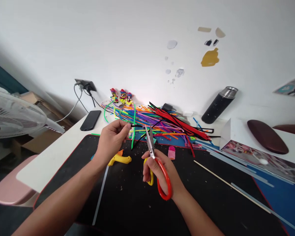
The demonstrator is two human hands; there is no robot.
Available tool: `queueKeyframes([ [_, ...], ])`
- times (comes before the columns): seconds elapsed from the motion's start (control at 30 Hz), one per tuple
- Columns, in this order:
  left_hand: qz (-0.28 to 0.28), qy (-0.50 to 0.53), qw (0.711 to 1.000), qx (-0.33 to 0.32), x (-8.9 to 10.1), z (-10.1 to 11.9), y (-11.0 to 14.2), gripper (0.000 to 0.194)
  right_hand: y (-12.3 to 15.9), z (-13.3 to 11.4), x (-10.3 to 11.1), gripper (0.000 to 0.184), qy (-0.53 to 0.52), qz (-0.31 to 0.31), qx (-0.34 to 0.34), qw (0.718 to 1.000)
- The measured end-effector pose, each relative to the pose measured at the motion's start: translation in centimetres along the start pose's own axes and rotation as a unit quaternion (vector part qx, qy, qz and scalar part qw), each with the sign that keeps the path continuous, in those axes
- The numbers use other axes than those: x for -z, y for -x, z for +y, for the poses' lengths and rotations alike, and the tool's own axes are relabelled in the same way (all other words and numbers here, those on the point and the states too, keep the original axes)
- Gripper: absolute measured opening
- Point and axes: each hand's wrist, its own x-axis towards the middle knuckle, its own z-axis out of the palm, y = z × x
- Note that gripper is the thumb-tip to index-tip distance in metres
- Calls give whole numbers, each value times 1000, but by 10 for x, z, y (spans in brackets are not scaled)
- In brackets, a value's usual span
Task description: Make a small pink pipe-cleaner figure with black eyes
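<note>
Scissors (151, 153) in right hand (166, 167), fingers (145, 175) round handles (167, 193); black stem (137, 126) near blades (149, 141), left hand (111, 137) pinching end

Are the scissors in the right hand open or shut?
Open. The scissors in the right hand show a narrow gap between their blades, and the tips stand apart.

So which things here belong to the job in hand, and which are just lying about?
In use:
scissors, right hand
black pipe cleaner, left hand
probably the pipe cleaner heap

Likely just lying about:
phone
flask
brown case
</note>
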Motion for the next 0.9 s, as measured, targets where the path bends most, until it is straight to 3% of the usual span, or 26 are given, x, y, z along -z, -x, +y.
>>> queueKeyframes([
  [0.3,33,34,998,-34,-4,5,-6,21,2,3,-5,69,25,-63,-7,998],
  [0.53,38,-44,995,-76,-11,9,7,23,1,1,-4,68,17,-14,-10,1000],
  [0.9,5,-56,994,-89,-25,7,18,21,3,1,-5,67,42,-16,-17,999],
])
